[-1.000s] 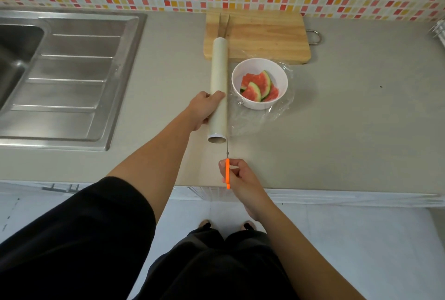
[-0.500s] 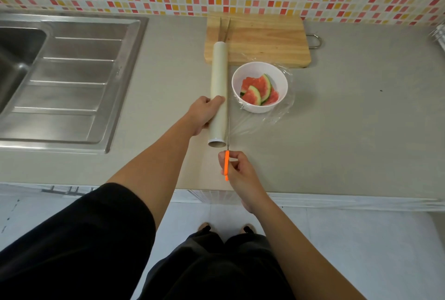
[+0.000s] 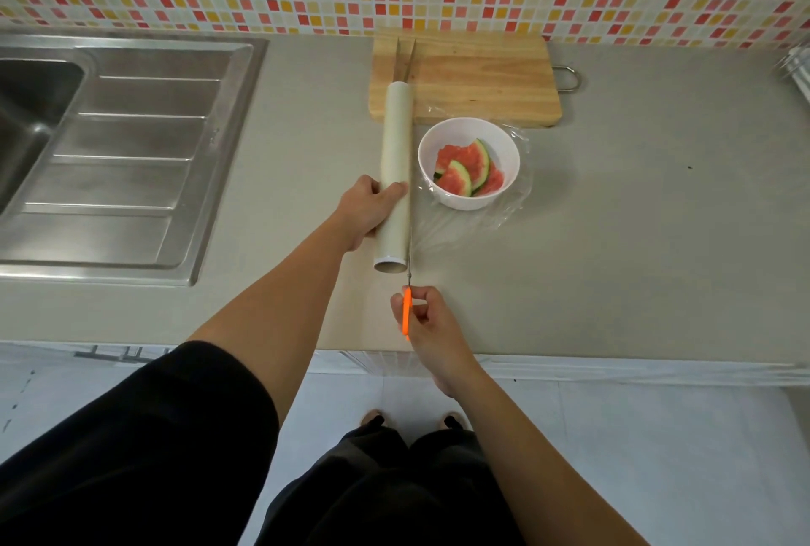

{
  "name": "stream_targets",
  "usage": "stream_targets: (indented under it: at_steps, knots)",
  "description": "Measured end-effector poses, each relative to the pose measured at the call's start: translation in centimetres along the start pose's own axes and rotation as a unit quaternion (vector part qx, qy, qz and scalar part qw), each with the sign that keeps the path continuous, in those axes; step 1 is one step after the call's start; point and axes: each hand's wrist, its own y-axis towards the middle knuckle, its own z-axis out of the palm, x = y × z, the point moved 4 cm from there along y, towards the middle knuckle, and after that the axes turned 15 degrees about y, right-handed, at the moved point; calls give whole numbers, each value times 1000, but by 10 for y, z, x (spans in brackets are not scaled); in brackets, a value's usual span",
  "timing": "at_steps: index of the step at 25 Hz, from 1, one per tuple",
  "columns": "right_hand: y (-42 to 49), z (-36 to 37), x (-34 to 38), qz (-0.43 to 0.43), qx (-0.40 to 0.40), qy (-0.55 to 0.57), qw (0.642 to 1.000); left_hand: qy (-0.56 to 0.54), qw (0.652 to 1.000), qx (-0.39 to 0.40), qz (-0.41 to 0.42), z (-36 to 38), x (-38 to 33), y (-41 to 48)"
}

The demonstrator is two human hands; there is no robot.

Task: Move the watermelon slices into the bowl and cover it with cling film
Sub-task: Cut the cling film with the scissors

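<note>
A white bowl (image 3: pixel 469 138) holds several watermelon slices (image 3: pixel 464 171) on the grey counter. Clear cling film (image 3: pixel 508 208) stretches over and around the bowl from a long pale roll (image 3: pixel 396 142) lying to its left. My left hand (image 3: pixel 366 208) presses down on the roll near its front end. My right hand (image 3: pixel 427 317) grips an orange-handled knife (image 3: pixel 406 315). Its thin blade points away from me and runs along the right side of the roll, where the film leaves it.
A wooden cutting board (image 3: pixel 473 76) with metal tongs (image 3: pixel 403 57) lies behind the bowl, against the tiled wall. A steel sink (image 3: pixel 109 142) with a drainboard fills the left. A rack edge (image 3: pixel 795 72) shows at the far right. The counter's front edge is near my right hand.
My right hand has pushed the knife forward along the roll, so the blade now reaches further beside it. My left hand stays on the roll.
</note>
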Motion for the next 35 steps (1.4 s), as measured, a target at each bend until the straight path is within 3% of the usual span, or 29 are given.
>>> stream_targets:
  at_steps: [35]
  knots:
    - [47, -8, 19, -4, 4, 36, 999, 16, 1000, -11, 23, -5, -1, -7]
